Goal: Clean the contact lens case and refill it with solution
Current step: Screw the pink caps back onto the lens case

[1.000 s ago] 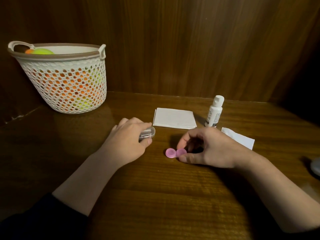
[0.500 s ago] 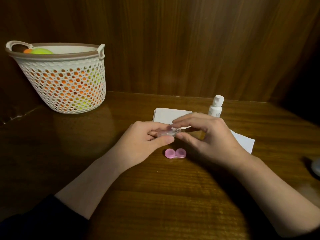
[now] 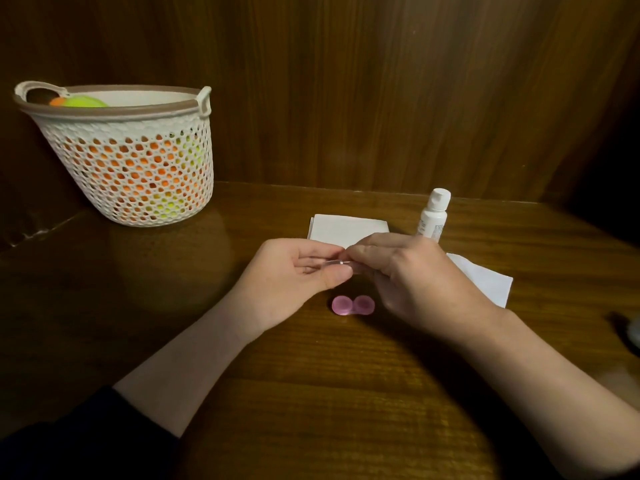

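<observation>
While you hold the small clear plastic container [image 3: 337, 266] at frame centre, your left hand [image 3: 294, 275] pinches one end between thumb and fingers, and your right hand [image 3: 408, 268] grips the other end with curled fingers. Item: pink contact lens case [image 3: 353, 305], lower centre, flat on the surface [image 3: 311, 393], just below both hands, touched by neither. Item: solution bottle [image 3: 433, 216], upright, cap on, upper right of centre. Item: folded white tissue [image 3: 346, 228] behind the hands; a second tissue [image 3: 485, 282] at right. Item: mesh basket [image 3: 128, 157], upper left. Step judged: opening the clear container; case cleaning not begun. Next calls for parting the container without spilling.
</observation>
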The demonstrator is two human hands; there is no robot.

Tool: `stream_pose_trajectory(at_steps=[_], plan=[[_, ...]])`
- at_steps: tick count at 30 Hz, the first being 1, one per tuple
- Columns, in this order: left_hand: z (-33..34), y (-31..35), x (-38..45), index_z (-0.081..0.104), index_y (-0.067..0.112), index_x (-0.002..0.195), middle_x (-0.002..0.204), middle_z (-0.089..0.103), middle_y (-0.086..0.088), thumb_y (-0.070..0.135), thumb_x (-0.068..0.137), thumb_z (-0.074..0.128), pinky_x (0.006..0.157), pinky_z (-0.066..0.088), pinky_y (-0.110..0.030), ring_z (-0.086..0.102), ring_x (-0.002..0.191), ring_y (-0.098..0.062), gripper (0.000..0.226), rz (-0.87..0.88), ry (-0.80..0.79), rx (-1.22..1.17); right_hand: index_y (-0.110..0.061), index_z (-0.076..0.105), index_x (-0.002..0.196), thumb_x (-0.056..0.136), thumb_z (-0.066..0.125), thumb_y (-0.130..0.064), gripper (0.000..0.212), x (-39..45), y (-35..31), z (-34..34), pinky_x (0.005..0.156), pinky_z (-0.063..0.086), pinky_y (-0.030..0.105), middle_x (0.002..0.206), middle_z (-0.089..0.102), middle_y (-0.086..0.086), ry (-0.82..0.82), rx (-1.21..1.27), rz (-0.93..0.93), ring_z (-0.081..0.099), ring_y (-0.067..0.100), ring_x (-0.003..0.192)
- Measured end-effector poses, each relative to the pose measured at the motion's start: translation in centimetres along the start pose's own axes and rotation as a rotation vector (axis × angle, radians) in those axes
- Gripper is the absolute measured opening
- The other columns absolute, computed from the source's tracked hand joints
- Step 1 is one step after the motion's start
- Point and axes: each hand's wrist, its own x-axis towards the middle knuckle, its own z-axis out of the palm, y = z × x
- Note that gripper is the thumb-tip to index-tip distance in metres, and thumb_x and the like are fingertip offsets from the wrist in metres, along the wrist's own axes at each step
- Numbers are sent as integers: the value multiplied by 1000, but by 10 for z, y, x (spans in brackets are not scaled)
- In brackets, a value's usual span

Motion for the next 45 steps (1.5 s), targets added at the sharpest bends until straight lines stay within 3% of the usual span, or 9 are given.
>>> stream_pose_trajectory(at_steps=[4, 10, 16, 20, 25, 29, 33, 39, 45], plan=[[2, 2, 0, 75, 23, 128, 115, 82, 8, 20, 93, 80, 95, 64, -35, 79, 102, -8, 36, -48, 7, -54, -11, 76, 122, 89, 62, -34, 43, -1, -3, -2, 80, 64, 48, 113, 79, 6, 5, -26, -20, 76, 27, 100], [2, 2, 0, 75, 30, 126, 116, 81, 15, 25, 91, 82, 98, 61, -29, 76, 108, -2, 36, -47, -40, -14, -14, 75, 125, 96, 72, -16, 29, 3, 3, 5, 87, 60, 44, 113, 79, 5, 24, -48, 57, 74, 27, 103], [0, -3, 1, 58, 39, 143, 113, 80, 19, 23, 85, 89, 95, 60, -20, 75, 110, -2, 68, -3, -101, 10, -16, 85, 109, 100, 75, -13, 14, -4, 10, 9, 80, 50, 8, 95, 81, -9, 338, 199, 220, 68, 3, 98], [5, -1, 0, 49, 43, 149, 110, 82, 16, 15, 87, 87, 86, 60, -15, 78, 107, -6, 78, 25, -178, -21, -20, 83, 108, 100, 75, -19, 11, -6, 19, 12, 75, 53, 8, 88, 71, -27, 400, 257, 324, 74, -3, 86], [2, -1, 1, 45, 42, 156, 113, 80, 22, 25, 89, 84, 96, 55, -12, 73, 112, 2, 79, 38, -123, 31, -27, 77, 111, 106, 66, -30, 12, -5, 27, 19, 73, 55, 8, 89, 75, -25, 438, 405, 471, 72, -10, 84], [-4, -8, 5, 42, 37, 160, 122, 79, 11, 24, 91, 83, 97, 55, -12, 72, 114, -1, 81, 9, 38, 53, -29, 73, 111, 102, 72, -24, 10, -8, 40, 17, 87, 62, 29, 98, 78, -13, 193, 509, 557, 74, 2, 93], [-11, -12, 8, 38, 30, 163, 125, 76, 13, 17, 93, 81, 78, 53, -3, 71, 107, 5, 83, -36, 88, 81, -43, 74, 110, 79, 88, -56, 36, -13, 39, 17, 78, 53, 9, 106, 71, -32, -235, 492, 414, 66, -8, 102], [-8, -15, 8, 38, 32, 163, 128, 76, 6, 8, 90, 83, 97, 61, -27, 75, 110, -6, 89, -93, 56, 83, -37, 79, 103, 86, 89, -31, 21, -12, 39, 20, 83, 57, 13, 100, 77, -25, -213, 541, 357, 71, -2, 99], [-3, -9, 4, 38, 34, 163, 131, 76, 5, 7, 89, 84, 103, 60, -38, 76, 113, -7, 91, -114, 6, 55, -30, 82, 103, 86, 85, -35, 18, -12, 36, 19, 80, 60, 19, 96, 80, -19, 130, 635, 419, 73, 3, 94]])
